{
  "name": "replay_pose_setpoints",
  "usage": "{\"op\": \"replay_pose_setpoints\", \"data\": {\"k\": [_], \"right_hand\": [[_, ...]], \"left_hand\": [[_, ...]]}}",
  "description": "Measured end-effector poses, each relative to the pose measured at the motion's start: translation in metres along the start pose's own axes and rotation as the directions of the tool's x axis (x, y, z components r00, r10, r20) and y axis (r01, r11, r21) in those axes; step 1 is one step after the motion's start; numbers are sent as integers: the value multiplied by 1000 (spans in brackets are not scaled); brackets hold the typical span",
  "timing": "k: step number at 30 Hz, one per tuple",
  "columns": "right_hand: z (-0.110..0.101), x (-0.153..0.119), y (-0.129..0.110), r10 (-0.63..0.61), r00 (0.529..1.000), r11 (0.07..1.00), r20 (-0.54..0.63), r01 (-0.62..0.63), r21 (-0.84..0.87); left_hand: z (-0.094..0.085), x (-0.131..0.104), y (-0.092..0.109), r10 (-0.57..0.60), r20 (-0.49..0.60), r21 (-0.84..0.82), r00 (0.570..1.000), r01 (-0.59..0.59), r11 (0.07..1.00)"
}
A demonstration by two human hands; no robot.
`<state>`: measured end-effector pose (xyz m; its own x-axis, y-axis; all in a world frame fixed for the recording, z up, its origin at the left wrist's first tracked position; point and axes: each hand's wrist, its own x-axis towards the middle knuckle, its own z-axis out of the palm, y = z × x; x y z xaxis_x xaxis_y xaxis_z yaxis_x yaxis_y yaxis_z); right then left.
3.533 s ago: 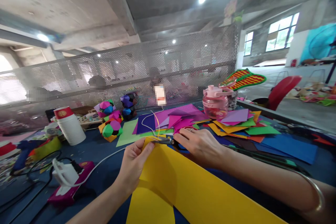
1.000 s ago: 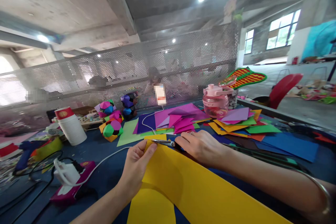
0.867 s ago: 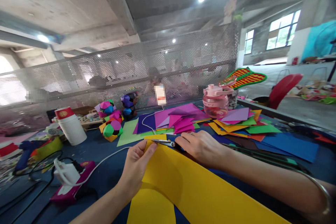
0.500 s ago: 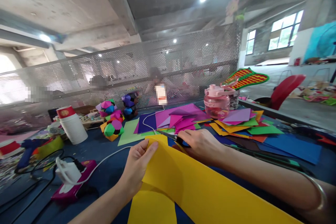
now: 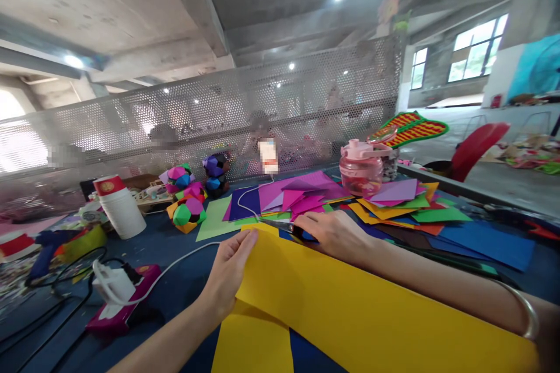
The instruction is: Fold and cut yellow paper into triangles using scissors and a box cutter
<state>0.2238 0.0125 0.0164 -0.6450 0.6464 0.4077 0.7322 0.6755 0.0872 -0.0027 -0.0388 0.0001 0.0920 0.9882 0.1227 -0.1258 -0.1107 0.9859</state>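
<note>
A large yellow sheet (image 5: 350, 297) slants across the front, and its upper left corner is pinched between the thumb and fingers of my left hand (image 5: 227, 271). My right hand (image 5: 335, 233) is closed round the dark handles of scissors (image 5: 284, 225), just beyond the sheet's upper edge. The metal blades point left toward the pinched corner. Below lies another yellow piece (image 5: 254, 341) on the dark blue table. Part of the scissors' handles is hidden by my right fingers.
Coloured paper piles (image 5: 394, 204) and a pink jug (image 5: 361, 169) stand at the right. Further left are faceted paper balls (image 5: 188, 214), stacked paper cups (image 5: 120, 210), a magenta power strip (image 5: 125, 306) with cables, and a glue gun (image 5: 48, 253). A mesh panel (image 5: 306, 93) rises behind.
The yellow sheet has swung slightly, its right part now reaching further right and flatter. My left thumb has shifted a little left and closer to the fingers.
</note>
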Motion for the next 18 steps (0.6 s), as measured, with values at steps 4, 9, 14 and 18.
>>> {"op": "replay_pose_setpoints", "data": {"k": [4,9,14,18], "right_hand": [[-7,-1,-4,-80,996,997,49,79,5],[-8,-4,-8,-98,994,995,46,99,-21],[-9,-5,-9,-107,994,993,6,107,-44],[-6,-7,-9,-125,992,988,-31,121,-100]], "left_hand": [[-2,3,-5,-12,38,-46,999,13,999],[1,1,-2,46,29,37,999,-47,998],[0,1,-4,112,51,94,992,-116,989],[-2,3,-7,134,74,107,988,-141,984]]}}
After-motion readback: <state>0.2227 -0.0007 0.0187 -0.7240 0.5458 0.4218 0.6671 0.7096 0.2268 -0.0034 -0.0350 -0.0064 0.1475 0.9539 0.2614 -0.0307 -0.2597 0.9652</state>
